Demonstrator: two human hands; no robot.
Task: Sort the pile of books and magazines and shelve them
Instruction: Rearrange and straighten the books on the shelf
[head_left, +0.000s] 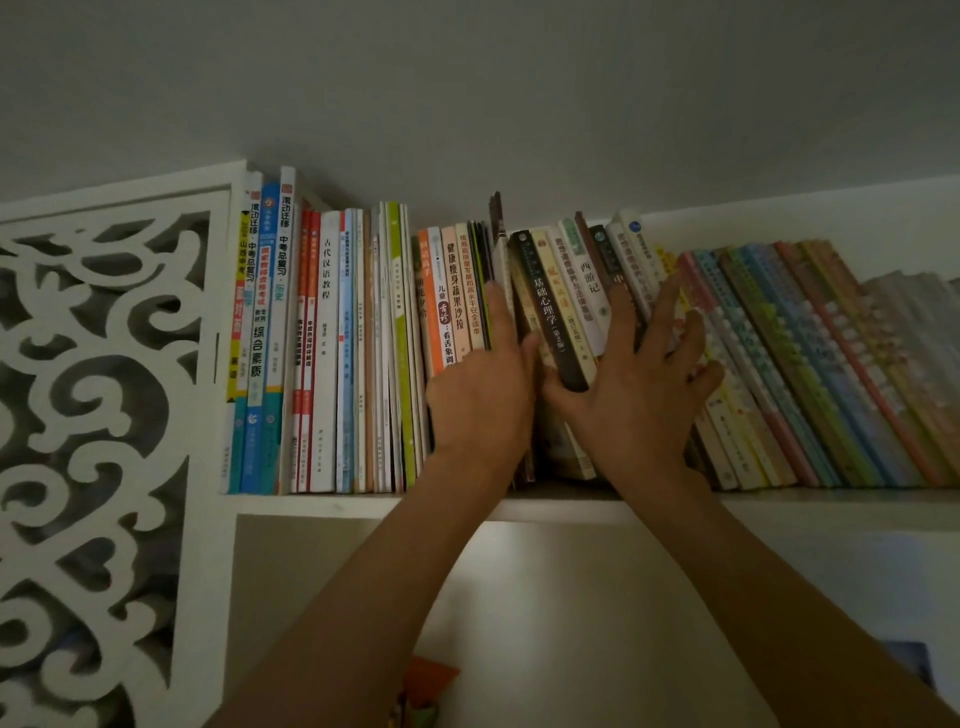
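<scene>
A long row of books stands on a high white shelf (322, 503). A black-spined book (548, 312) leans in the middle of the row, sticking out a little toward me. My left hand (480, 395) lies flat against the spines of the upright books just left of it, fingers pointing up. My right hand (641, 379) is spread over the leaning books to its right, with the thumb under the black book's lower end. The books (779, 364) on the right side of the shelf all lean to the left.
A white carved fretwork panel (98, 415) closes the shelf's left end. The grey ceiling (467, 93) sits close above the book tops. Below the shelf is a lit wall, with an orange object (428, 675) at the bottom edge.
</scene>
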